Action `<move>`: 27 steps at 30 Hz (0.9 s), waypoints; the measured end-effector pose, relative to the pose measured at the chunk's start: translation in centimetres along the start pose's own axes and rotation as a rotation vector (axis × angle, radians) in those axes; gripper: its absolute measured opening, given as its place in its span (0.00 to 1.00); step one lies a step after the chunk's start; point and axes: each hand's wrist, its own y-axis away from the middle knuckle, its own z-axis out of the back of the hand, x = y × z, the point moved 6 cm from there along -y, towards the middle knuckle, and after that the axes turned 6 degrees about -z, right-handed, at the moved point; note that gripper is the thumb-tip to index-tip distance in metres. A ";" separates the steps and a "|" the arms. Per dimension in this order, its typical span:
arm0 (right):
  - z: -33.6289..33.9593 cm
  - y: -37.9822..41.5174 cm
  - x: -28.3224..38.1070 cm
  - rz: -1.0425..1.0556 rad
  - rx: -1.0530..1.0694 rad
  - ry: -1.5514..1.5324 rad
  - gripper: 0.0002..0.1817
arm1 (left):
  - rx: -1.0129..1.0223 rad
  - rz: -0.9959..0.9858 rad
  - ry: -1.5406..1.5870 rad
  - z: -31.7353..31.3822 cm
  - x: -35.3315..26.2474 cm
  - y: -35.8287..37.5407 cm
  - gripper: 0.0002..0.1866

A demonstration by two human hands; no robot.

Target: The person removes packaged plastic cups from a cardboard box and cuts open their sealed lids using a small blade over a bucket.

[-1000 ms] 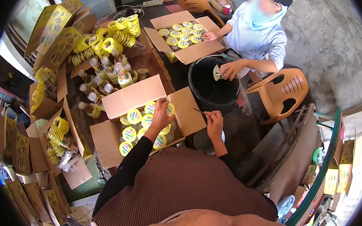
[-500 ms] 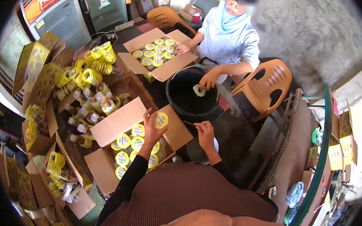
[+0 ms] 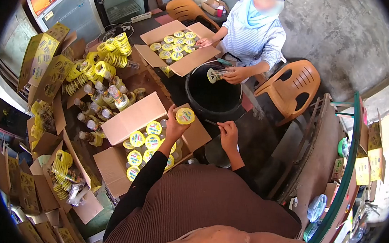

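Observation:
My left hand (image 3: 173,128) grips a cup with a yellow-and-white lemon-printed lid (image 3: 185,116), held above the near open carton (image 3: 131,118). Inside that carton stand more lidded cups (image 3: 152,142) in rows. Closed fingers of my right hand (image 3: 228,136) pinch a thin, dark, blade-like tool (image 3: 211,122) whose tip points left, toward the cup but apart from it. Under my right hand is a grey bucket (image 3: 216,151), partly hidden. Across from me, a co-worker's hand (image 3: 236,75) holds a clear cup (image 3: 216,75) on its side over a large black bucket (image 3: 191,94).
A second open carton of lidded cups (image 3: 177,48) stands by the co-worker. To the left lie bundled yellow rings (image 3: 92,73), several bottles (image 3: 115,95) and cartons of scraps (image 3: 90,200). An orange chair (image 3: 296,83) and a green-framed rack (image 3: 348,177) are on the right.
My left hand has turned the cup slightly and shows more of its side. The co-worker's cup has risen out of the black bucket and tipped sideways. The camera view has shifted a little.

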 end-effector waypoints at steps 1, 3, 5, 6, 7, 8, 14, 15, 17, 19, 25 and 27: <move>0.0 -0.1 0.3 0.010 -0.004 -0.001 0.08 | 0.004 -0.023 0.001 -0.2 0.3 -0.1 0.40; 0.1 -0.3 0.7 0.020 -0.003 0.000 0.08 | 0.006 -0.042 0.001 -0.2 0.6 -0.1 0.38; 0.1 -0.5 1.3 0.059 -0.016 0.002 0.08 | 0.148 -0.211 -0.277 -0.7 -0.1 -0.1 0.35; 0.1 -0.6 1.4 0.058 -0.008 0.002 0.08 | 0.146 -0.204 -0.278 -0.7 -0.3 0.0 0.35; 0.1 -0.7 1.4 0.057 -0.017 -0.016 0.09 | 0.142 -0.151 -0.174 -0.7 -0.4 0.1 0.33; 0.0 -0.9 1.5 0.057 -0.027 -0.035 0.09 | 0.137 -0.100 -0.072 -0.6 -0.4 0.2 0.31; 0.6 -1.9 5.1 0.089 -0.019 -0.098 0.12 | 0.202 -0.021 0.109 -1.3 -2.4 0.0 0.30; 0.7 -2.1 5.8 0.092 -0.018 -0.100 0.12 | 0.222 -0.053 0.148 -1.5 -3.0 -0.3 0.30; 0.8 -2.4 7.3 0.160 -0.009 -0.083 0.12 | 0.255 -0.082 0.132 -1.6 -3.9 -0.8 0.30; 1.0 -2.8 8.3 0.192 0.001 -0.083 0.12 | 0.288 -0.110 0.117 -1.8 -5.0 -1.1 0.30; 2.0 -4.1 10.5 0.324 -0.005 -0.039 0.14 | 0.384 -0.147 0.155 -3.6 -5.9 -1.9 0.34; 2.6 -4.8 10.9 0.349 -0.010 -0.023 0.15 | 0.386 -0.118 0.268 -4.0 -6.8 -2.2 0.35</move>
